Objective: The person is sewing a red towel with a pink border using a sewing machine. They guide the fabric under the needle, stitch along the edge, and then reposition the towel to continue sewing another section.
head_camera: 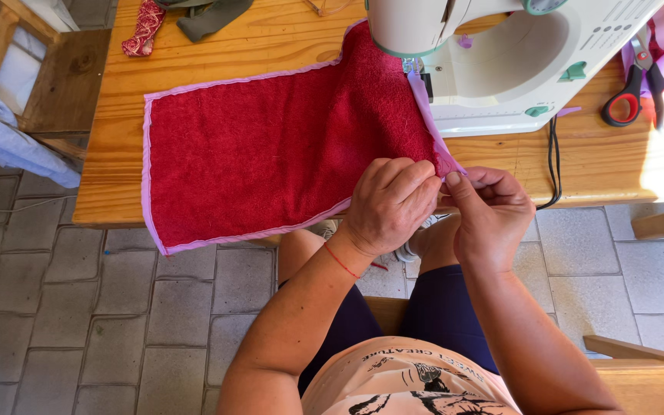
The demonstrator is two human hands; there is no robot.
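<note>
While the red towel (278,157) lies flat on the wooden counter (117,115), its corner nearest the sewing machine (501,61) hangs past the counter edge, and both hands meet there. The left hand (390,204) and the right hand (489,211) are close together, each pinching the pink trim (424,107) at that corner. The fingertips cover the corner itself, so the fold is hard to see. Right of the sewing machine lie red scissors (635,88), partly washed out by sunlight. The top of the sewing machine is cut off.
</note>
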